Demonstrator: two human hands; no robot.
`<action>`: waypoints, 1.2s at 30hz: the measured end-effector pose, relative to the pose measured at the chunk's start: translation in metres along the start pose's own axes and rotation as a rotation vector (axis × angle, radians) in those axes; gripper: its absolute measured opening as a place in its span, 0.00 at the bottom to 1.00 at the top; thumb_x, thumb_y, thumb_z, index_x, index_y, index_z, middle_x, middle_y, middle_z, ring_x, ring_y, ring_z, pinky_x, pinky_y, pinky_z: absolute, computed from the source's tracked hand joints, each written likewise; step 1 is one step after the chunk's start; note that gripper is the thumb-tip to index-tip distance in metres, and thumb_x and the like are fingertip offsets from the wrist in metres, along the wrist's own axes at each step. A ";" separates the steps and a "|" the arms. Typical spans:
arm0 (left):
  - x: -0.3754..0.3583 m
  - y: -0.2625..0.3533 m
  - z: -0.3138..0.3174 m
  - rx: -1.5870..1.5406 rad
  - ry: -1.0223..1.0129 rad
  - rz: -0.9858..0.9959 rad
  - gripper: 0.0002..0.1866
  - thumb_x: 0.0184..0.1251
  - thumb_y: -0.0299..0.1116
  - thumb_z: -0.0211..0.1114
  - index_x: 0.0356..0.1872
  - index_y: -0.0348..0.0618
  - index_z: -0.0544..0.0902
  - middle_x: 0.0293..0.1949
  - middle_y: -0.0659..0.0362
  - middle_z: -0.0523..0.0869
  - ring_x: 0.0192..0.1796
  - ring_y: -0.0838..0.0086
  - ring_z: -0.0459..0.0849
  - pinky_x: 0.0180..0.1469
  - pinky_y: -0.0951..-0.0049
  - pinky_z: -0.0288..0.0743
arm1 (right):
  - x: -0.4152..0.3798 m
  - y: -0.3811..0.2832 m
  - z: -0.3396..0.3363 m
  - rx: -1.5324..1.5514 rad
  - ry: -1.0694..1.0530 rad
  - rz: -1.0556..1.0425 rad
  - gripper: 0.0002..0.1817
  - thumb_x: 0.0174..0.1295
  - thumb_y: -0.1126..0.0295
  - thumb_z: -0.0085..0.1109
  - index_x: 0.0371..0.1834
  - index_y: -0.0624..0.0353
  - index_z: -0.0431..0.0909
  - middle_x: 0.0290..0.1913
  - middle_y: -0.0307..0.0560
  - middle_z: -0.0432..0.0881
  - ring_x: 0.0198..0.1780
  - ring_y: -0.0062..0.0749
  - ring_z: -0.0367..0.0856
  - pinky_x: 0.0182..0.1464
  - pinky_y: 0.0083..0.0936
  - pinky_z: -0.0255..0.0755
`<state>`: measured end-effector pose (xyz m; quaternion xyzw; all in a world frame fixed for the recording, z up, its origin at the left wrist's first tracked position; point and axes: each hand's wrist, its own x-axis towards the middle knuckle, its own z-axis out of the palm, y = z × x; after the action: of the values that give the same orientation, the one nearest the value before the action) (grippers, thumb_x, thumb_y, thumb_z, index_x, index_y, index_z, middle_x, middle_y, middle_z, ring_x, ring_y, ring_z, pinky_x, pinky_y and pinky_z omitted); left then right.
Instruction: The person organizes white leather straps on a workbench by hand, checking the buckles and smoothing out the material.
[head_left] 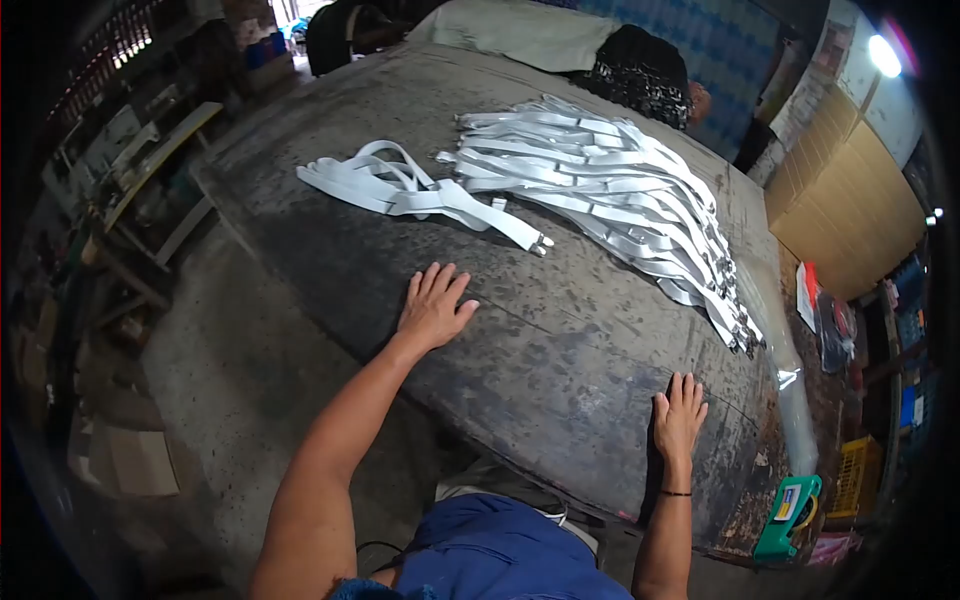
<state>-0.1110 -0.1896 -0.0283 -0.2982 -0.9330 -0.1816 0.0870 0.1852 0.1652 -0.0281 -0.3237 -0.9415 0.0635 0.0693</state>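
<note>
My left hand (436, 307) lies flat on the dark worn table (560, 370), fingers spread, holding nothing. Just beyond its fingertips is a loosely folded pair of white suspenders (400, 195), with metal clips at its near right end. My right hand (681, 415) also rests flat on the tabletop near the front right edge, its fingers stretched out. Past it, a large pile of white suspenders (600, 170) spreads across the right middle of the table. Many metal clips gather at the pile's right end. Neither hand touches the straps.
A green tape dispenser (787, 517) sits at the right front corner, beside clear plastic sheeting (790, 400). Cardboard (850, 195) leans at the right, above a yellow crate (855, 475). Pale cloth (520, 32) and a black bundle (640, 75) lie at the far edge.
</note>
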 end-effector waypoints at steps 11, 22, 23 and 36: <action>0.131 0.030 0.034 -1.321 -0.072 -0.685 0.29 0.70 0.51 0.65 0.62 0.39 0.77 0.49 0.52 0.84 0.45 0.65 0.84 0.47 0.61 0.82 | -0.008 -0.009 -0.003 0.005 0.033 -0.021 0.30 0.72 0.53 0.50 0.74 0.53 0.66 0.77 0.53 0.62 0.79 0.54 0.53 0.77 0.58 0.42; 0.147 0.041 0.010 -1.676 0.434 -0.518 0.09 0.66 0.35 0.69 0.31 0.46 0.76 0.29 0.65 0.79 0.32 0.80 0.79 0.32 0.75 0.76 | -0.007 -0.014 -0.009 0.019 0.034 -0.009 0.31 0.71 0.52 0.52 0.74 0.52 0.66 0.76 0.52 0.63 0.78 0.54 0.54 0.77 0.58 0.44; 0.140 0.043 -0.001 -1.751 0.417 -0.345 0.06 0.68 0.33 0.67 0.33 0.46 0.79 0.32 0.64 0.81 0.35 0.79 0.81 0.38 0.76 0.77 | -0.007 -0.013 -0.007 0.034 0.061 -0.010 0.29 0.71 0.53 0.53 0.72 0.53 0.69 0.76 0.52 0.64 0.78 0.53 0.55 0.77 0.58 0.44; -0.097 0.232 0.039 -1.511 -0.422 -0.097 0.10 0.74 0.35 0.64 0.43 0.38 0.86 0.42 0.60 0.87 0.41 0.80 0.84 0.44 0.76 0.76 | -0.049 -0.065 -0.041 1.164 -0.134 -0.081 0.13 0.72 0.69 0.55 0.51 0.65 0.81 0.40 0.45 0.83 0.43 0.24 0.78 0.46 0.25 0.73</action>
<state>0.1017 -0.0499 -0.0237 -0.2638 -0.5655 -0.7101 -0.3263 0.1909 0.0872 0.0180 -0.1913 -0.7656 0.5877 0.1785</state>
